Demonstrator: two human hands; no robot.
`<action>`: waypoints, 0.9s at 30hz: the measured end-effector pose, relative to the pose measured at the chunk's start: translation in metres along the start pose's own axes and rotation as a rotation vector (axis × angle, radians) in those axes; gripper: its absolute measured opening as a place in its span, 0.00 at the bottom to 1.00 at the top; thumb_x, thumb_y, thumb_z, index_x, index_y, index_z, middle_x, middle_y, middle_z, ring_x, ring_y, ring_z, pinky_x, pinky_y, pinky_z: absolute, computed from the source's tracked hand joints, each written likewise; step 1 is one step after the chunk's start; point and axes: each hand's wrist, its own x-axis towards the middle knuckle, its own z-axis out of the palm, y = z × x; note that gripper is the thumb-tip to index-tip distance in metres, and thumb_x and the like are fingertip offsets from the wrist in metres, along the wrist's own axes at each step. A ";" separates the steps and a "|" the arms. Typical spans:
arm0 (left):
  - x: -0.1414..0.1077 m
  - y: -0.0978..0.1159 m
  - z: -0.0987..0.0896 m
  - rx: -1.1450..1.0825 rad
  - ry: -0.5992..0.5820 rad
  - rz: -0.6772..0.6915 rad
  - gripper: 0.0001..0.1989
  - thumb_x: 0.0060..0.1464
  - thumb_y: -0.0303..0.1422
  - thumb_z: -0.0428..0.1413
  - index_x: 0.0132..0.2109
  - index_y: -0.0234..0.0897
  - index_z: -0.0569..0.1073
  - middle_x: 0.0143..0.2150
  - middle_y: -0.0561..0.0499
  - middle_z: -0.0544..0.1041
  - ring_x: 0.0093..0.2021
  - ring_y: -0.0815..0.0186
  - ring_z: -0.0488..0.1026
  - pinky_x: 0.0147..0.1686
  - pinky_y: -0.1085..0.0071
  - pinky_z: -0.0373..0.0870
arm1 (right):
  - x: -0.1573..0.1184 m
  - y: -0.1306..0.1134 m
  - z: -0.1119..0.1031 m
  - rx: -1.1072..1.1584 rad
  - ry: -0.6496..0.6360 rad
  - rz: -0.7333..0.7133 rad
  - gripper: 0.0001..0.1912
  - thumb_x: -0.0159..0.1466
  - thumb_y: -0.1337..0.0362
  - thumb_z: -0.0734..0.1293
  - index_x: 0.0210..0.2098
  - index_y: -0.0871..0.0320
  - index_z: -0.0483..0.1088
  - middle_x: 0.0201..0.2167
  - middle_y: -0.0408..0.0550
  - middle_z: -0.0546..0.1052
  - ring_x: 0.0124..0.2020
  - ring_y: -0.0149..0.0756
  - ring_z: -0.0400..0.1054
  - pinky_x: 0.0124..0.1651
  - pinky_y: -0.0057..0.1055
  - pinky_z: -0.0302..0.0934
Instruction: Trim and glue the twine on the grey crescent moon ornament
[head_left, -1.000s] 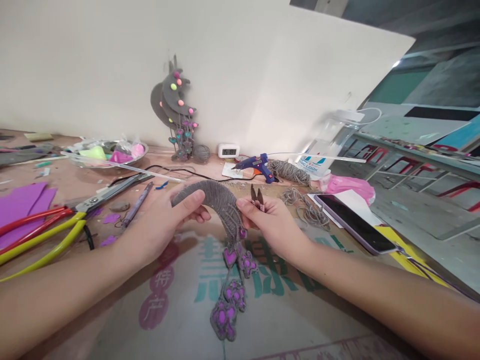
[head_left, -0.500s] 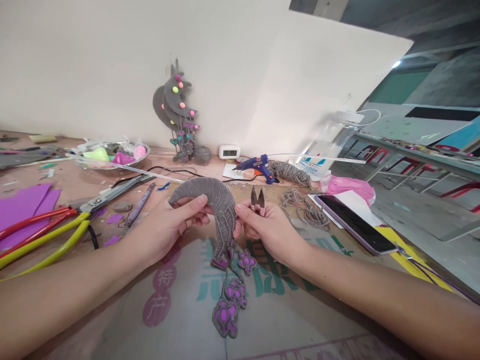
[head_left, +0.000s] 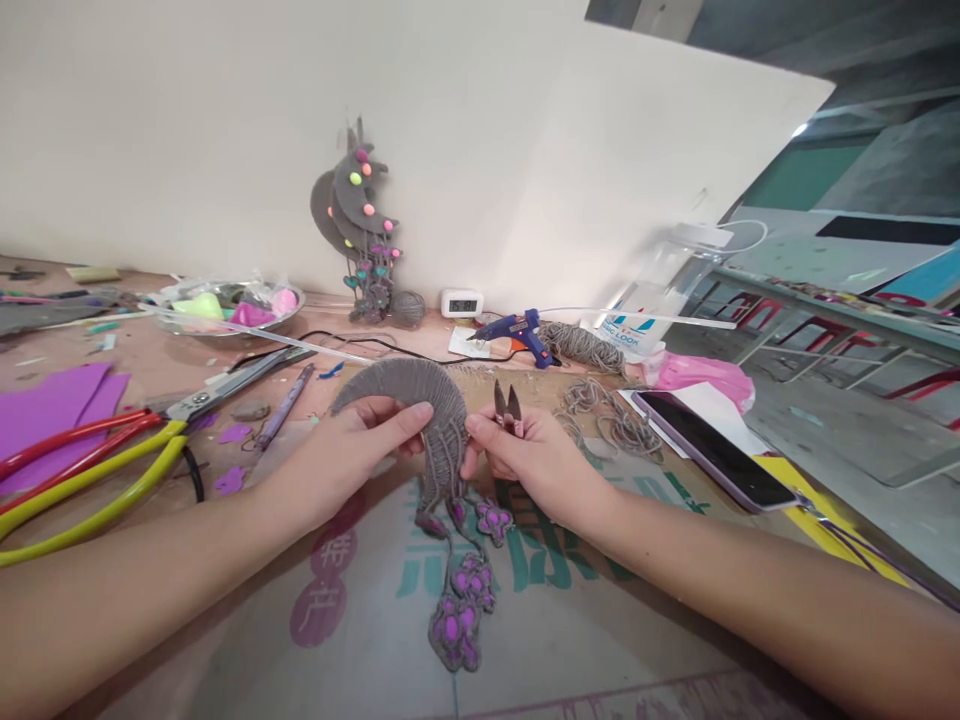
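A crescent moon wrapped in grey yarn (head_left: 401, 380) is held up over the cardboard, its curve at the top. My left hand (head_left: 379, 435) grips it, thumb on the front and fingers behind. At its right edge, my right hand (head_left: 525, 450) has thumb and forefinger pinched together; whether a strand is between them cannot be made out. Small thread snips (head_left: 508, 402) are tucked in that same hand, blades pointing up and apart. From the crescent's lower end hang purple flowers edged in grey yarn (head_left: 455, 630), the lowest resting over the printed cardboard (head_left: 360, 660).
Left lie large red-and-yellow-handled shears (head_left: 161, 425), a pen (head_left: 285, 408) and purple sheets (head_left: 56, 415). Behind are a metal bowl (head_left: 289, 312), a clock (head_left: 461, 303) and a blue glue gun (head_left: 517, 330). Loose grey yarn (head_left: 615, 420) and a phone (head_left: 712, 450) lie right.
My left thumb sits further right on the crescent, and more of its left tip shows. The crescent has turned slightly. The snips in my right hand have shifted a little left.
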 end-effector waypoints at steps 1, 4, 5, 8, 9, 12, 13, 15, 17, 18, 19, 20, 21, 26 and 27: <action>-0.001 0.002 0.000 0.083 0.018 -0.006 0.17 0.51 0.44 0.55 0.22 0.36 0.70 0.20 0.54 0.70 0.21 0.70 0.65 0.22 0.75 0.60 | 0.000 0.000 0.000 -0.017 0.003 -0.004 0.22 0.63 0.49 0.60 0.23 0.61 0.68 0.14 0.38 0.62 0.15 0.23 0.43 0.18 0.26 0.36; -0.004 0.007 0.000 0.194 0.034 -0.006 0.19 0.51 0.44 0.54 0.20 0.37 0.67 0.18 0.56 0.67 0.19 0.71 0.61 0.19 0.74 0.55 | 0.000 0.001 0.001 -0.035 0.061 -0.014 0.22 0.62 0.47 0.60 0.24 0.60 0.64 0.16 0.38 0.63 0.16 0.23 0.46 0.19 0.26 0.40; -0.004 0.008 0.000 0.222 0.040 0.001 0.19 0.51 0.44 0.54 0.19 0.37 0.67 0.17 0.57 0.66 0.18 0.71 0.60 0.18 0.74 0.54 | 0.000 0.002 0.001 -0.034 0.079 -0.017 0.21 0.61 0.48 0.61 0.24 0.59 0.64 0.16 0.38 0.62 0.16 0.23 0.47 0.19 0.25 0.41; -0.004 0.013 0.001 0.327 0.035 0.016 0.20 0.51 0.44 0.53 0.19 0.37 0.67 0.16 0.57 0.64 0.16 0.72 0.59 0.17 0.73 0.53 | 0.002 0.001 0.003 0.004 0.081 -0.012 0.15 0.58 0.51 0.66 0.30 0.58 0.66 0.17 0.35 0.59 0.18 0.24 0.50 0.21 0.24 0.44; -0.004 0.014 0.002 0.366 0.027 0.021 0.20 0.52 0.44 0.53 0.18 0.37 0.67 0.15 0.58 0.63 0.16 0.72 0.58 0.17 0.73 0.53 | 0.002 0.000 0.004 0.029 0.065 -0.008 0.14 0.57 0.53 0.67 0.32 0.58 0.67 0.18 0.35 0.59 0.19 0.24 0.51 0.21 0.24 0.45; -0.005 0.017 0.003 0.447 0.010 0.055 0.20 0.52 0.43 0.53 0.18 0.37 0.67 0.14 0.58 0.62 0.15 0.71 0.58 0.18 0.73 0.53 | 0.001 -0.003 0.008 0.073 0.020 0.003 0.12 0.56 0.56 0.67 0.32 0.59 0.67 0.22 0.37 0.63 0.22 0.25 0.54 0.23 0.24 0.50; -0.006 0.018 0.003 0.465 0.006 0.066 0.20 0.52 0.43 0.53 0.18 0.37 0.67 0.14 0.58 0.63 0.15 0.71 0.58 0.18 0.73 0.53 | 0.001 -0.003 0.008 0.073 0.015 0.004 0.12 0.56 0.56 0.67 0.32 0.59 0.66 0.23 0.38 0.64 0.23 0.25 0.56 0.25 0.24 0.51; -0.006 0.019 0.004 0.493 0.001 0.087 0.19 0.52 0.43 0.52 0.18 0.37 0.67 0.15 0.57 0.63 0.16 0.71 0.59 0.18 0.73 0.52 | 0.001 -0.003 0.009 0.057 0.012 0.000 0.12 0.56 0.57 0.68 0.33 0.58 0.66 0.26 0.40 0.67 0.26 0.27 0.59 0.28 0.25 0.54; -0.006 0.018 0.004 0.512 0.002 0.103 0.20 0.51 0.43 0.53 0.18 0.37 0.67 0.16 0.57 0.63 0.17 0.71 0.59 0.18 0.73 0.52 | 0.001 -0.001 0.009 0.031 0.007 -0.009 0.11 0.57 0.58 0.67 0.34 0.58 0.66 0.28 0.40 0.67 0.28 0.27 0.60 0.30 0.25 0.55; -0.006 0.018 0.004 0.519 0.001 0.109 0.20 0.51 0.43 0.53 0.18 0.37 0.66 0.16 0.57 0.62 0.18 0.71 0.59 0.18 0.73 0.51 | 0.001 0.000 0.009 0.017 0.003 -0.012 0.10 0.57 0.58 0.67 0.33 0.58 0.66 0.27 0.40 0.66 0.27 0.27 0.59 0.30 0.25 0.55; -0.006 0.017 0.004 0.523 -0.001 0.112 0.20 0.51 0.43 0.53 0.18 0.37 0.65 0.16 0.57 0.62 0.18 0.71 0.59 0.18 0.73 0.51 | 0.002 0.001 0.009 0.000 -0.001 -0.011 0.10 0.57 0.58 0.67 0.33 0.58 0.66 0.26 0.39 0.65 0.26 0.27 0.58 0.29 0.25 0.54; -0.006 0.017 0.004 0.525 -0.006 0.110 0.20 0.51 0.44 0.53 0.18 0.37 0.65 0.17 0.57 0.62 0.18 0.71 0.59 0.18 0.73 0.51 | 0.002 0.002 0.009 -0.014 -0.005 -0.008 0.09 0.58 0.58 0.66 0.32 0.58 0.65 0.25 0.39 0.64 0.26 0.26 0.57 0.28 0.25 0.52; -0.006 0.017 0.004 0.524 -0.015 0.104 0.20 0.51 0.44 0.53 0.18 0.37 0.65 0.17 0.57 0.62 0.18 0.71 0.59 0.18 0.73 0.51 | 0.002 0.003 0.009 -0.027 -0.010 -0.004 0.09 0.59 0.58 0.65 0.31 0.58 0.65 0.24 0.38 0.63 0.25 0.26 0.55 0.27 0.25 0.51; -0.006 0.017 0.003 0.517 -0.047 0.059 0.20 0.51 0.45 0.52 0.20 0.36 0.66 0.17 0.57 0.63 0.19 0.71 0.60 0.19 0.74 0.53 | 0.002 0.004 0.008 -0.037 -0.023 -0.027 0.11 0.60 0.57 0.64 0.29 0.58 0.63 0.21 0.36 0.59 0.22 0.25 0.51 0.24 0.24 0.47; -0.006 0.017 0.003 0.510 -0.053 0.047 0.20 0.51 0.45 0.51 0.20 0.36 0.66 0.17 0.57 0.63 0.19 0.71 0.60 0.19 0.74 0.53 | 0.001 0.004 0.008 -0.035 -0.021 -0.038 0.12 0.60 0.55 0.64 0.29 0.58 0.62 0.20 0.36 0.58 0.21 0.25 0.51 0.24 0.24 0.46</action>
